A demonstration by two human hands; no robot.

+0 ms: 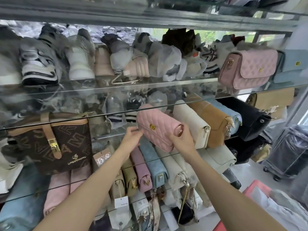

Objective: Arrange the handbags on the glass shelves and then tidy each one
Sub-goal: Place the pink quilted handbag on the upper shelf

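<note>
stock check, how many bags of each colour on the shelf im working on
pink bag: 1
cream bag: 1
tan bag: 1
light blue bag: 1
black bag: 1
brown monogram bag: 1
total: 6, far right unclear

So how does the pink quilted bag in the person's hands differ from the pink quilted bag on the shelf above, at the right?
The pink bag in hand is gripped at its end by the right hand, with the left hand at its other side; the upper pink bag rests untouched. The held one is a warmer pink, the upper one duller and mauve. Both are quilted with a gold emblem.
</note>
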